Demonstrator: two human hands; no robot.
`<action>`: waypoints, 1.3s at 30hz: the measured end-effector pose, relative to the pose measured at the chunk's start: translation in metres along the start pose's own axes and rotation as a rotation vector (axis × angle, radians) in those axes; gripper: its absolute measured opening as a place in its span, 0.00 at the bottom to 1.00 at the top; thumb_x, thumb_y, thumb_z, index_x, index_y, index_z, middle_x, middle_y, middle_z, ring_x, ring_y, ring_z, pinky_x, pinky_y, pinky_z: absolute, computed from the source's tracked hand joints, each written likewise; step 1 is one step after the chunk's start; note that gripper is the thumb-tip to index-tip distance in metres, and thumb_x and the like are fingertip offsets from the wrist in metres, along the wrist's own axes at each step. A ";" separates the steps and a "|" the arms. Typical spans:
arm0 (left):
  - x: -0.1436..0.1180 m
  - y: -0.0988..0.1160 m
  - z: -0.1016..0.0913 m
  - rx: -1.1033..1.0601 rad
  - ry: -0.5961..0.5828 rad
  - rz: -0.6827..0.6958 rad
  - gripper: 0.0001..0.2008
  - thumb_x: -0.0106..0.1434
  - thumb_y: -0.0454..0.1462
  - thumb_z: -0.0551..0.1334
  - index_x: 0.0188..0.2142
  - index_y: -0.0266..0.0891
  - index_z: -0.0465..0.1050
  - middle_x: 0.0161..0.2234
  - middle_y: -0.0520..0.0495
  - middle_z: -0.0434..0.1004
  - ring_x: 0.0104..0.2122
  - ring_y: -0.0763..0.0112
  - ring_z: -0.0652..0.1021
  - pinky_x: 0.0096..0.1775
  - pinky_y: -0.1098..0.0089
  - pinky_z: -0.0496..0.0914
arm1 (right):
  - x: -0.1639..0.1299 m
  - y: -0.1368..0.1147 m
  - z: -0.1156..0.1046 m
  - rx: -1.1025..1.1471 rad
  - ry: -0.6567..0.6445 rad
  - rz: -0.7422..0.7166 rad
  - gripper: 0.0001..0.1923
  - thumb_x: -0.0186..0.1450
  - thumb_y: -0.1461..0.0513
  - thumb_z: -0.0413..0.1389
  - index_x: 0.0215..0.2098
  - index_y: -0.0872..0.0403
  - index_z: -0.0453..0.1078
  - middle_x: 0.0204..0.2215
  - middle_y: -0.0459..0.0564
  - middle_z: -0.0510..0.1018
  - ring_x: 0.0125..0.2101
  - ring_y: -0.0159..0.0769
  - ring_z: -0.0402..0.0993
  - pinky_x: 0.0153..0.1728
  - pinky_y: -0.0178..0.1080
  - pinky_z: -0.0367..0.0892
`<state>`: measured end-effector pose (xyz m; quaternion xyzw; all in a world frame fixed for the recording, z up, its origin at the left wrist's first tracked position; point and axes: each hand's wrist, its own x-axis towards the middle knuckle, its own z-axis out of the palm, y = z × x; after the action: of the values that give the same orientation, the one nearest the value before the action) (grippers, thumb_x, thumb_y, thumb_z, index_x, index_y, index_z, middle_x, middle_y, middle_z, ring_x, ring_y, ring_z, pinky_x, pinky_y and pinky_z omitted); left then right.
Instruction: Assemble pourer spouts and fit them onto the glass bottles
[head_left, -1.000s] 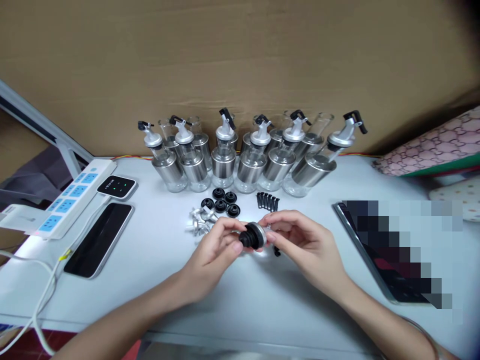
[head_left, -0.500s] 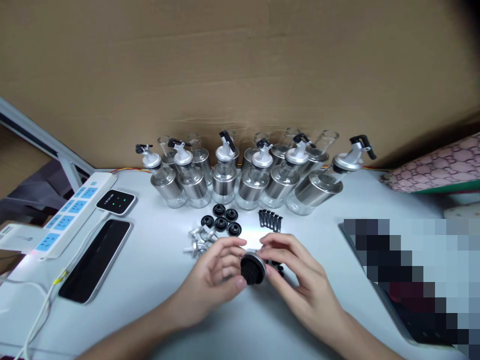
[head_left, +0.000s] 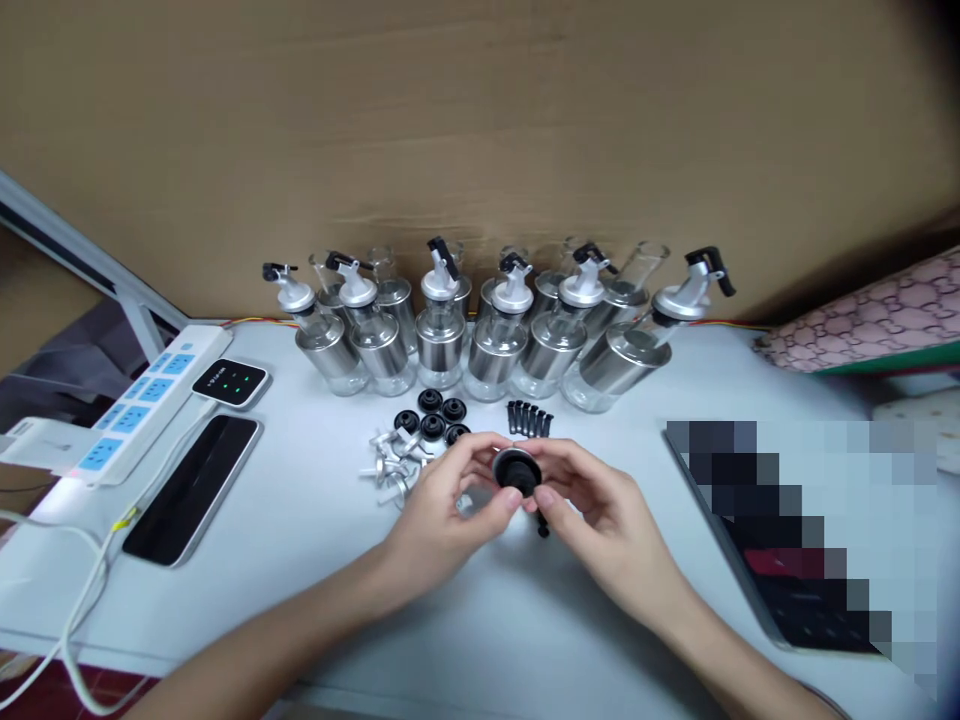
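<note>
Between my two hands is a bottle pourer stopper [head_left: 517,470], its black ribbed rubber side facing me and a silver rim around it. My left hand [head_left: 446,505] pinches it from the left, thumb on the rubber. My right hand [head_left: 615,510] grips its other side with thumb and fingers. Just beyond my left fingers lie several black rubber discs [head_left: 432,427] and a heap of silver pourer spouts [head_left: 385,468]. A row of small black levers [head_left: 529,419] sits beyond my right fingers. Partly hidden under my right hand is another small black piece [head_left: 543,529].
Several glass bottles with steel bands [head_left: 498,353] stand at the back, the front ones topped with pourers. To the left are a phone [head_left: 193,490], a power strip [head_left: 154,392], a small black device [head_left: 231,383] and white cables. A partly pixelated tablet [head_left: 750,560] lies right.
My left hand has closed onto the stopper, which is now gripped from both sides and turned with its rubber side more toward me. The whole view has shifted slightly.
</note>
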<state>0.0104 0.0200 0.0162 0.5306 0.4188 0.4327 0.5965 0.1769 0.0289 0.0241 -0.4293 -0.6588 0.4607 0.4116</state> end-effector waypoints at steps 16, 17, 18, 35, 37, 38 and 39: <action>-0.010 -0.015 -0.006 0.019 0.018 0.043 0.12 0.66 0.34 0.58 0.49 0.42 0.64 0.42 0.47 0.73 0.42 0.71 0.76 0.44 0.70 0.70 | -0.002 0.005 0.005 0.154 -0.004 0.072 0.10 0.64 0.63 0.56 0.44 0.51 0.69 0.37 0.48 0.79 0.32 0.30 0.77 0.35 0.32 0.72; -0.010 -0.014 -0.007 0.097 0.038 0.078 0.13 0.66 0.34 0.59 0.50 0.42 0.65 0.41 0.47 0.73 0.40 0.72 0.76 0.42 0.72 0.71 | -0.001 0.006 0.004 0.185 0.001 0.078 0.09 0.64 0.63 0.55 0.44 0.50 0.70 0.37 0.48 0.79 0.33 0.30 0.76 0.36 0.32 0.72; -0.010 -0.013 -0.008 0.195 0.055 0.131 0.13 0.66 0.33 0.59 0.50 0.43 0.66 0.40 0.48 0.72 0.38 0.73 0.76 0.39 0.73 0.71 | -0.001 0.006 0.004 0.227 0.005 0.086 0.09 0.65 0.63 0.55 0.44 0.50 0.71 0.36 0.47 0.79 0.33 0.30 0.76 0.36 0.32 0.71; -0.008 -0.001 -0.013 0.175 0.143 0.004 0.05 0.60 0.36 0.65 0.37 0.39 0.73 0.34 0.49 0.77 0.33 0.73 0.76 0.36 0.72 0.71 | 0.004 0.005 -0.003 0.103 0.098 0.121 0.09 0.65 0.55 0.57 0.37 0.52 0.72 0.26 0.45 0.76 0.25 0.31 0.72 0.26 0.32 0.68; -0.008 0.001 -0.013 0.080 0.134 -0.066 0.07 0.59 0.36 0.66 0.37 0.39 0.73 0.33 0.49 0.76 0.31 0.73 0.76 0.35 0.72 0.71 | 0.006 0.002 -0.004 0.061 0.105 0.099 0.08 0.64 0.56 0.57 0.36 0.53 0.73 0.27 0.46 0.77 0.25 0.31 0.72 0.26 0.31 0.68; -0.008 0.002 -0.013 0.027 0.122 -0.106 0.07 0.59 0.37 0.66 0.37 0.38 0.72 0.31 0.50 0.76 0.29 0.74 0.75 0.33 0.73 0.71 | 0.007 0.001 -0.005 0.037 0.105 0.085 0.08 0.65 0.56 0.57 0.36 0.52 0.73 0.28 0.47 0.77 0.26 0.31 0.73 0.27 0.32 0.68; -0.008 0.003 -0.013 -0.025 0.108 -0.148 0.08 0.58 0.37 0.66 0.37 0.38 0.72 0.28 0.51 0.75 0.27 0.74 0.75 0.32 0.73 0.70 | 0.007 0.001 -0.006 0.015 0.098 0.070 0.08 0.65 0.57 0.57 0.36 0.52 0.74 0.29 0.48 0.78 0.27 0.32 0.73 0.28 0.32 0.69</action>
<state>-0.0047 0.0160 0.0183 0.4668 0.4831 0.4206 0.6098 0.1808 0.0377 0.0260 -0.4710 -0.6192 0.4581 0.4300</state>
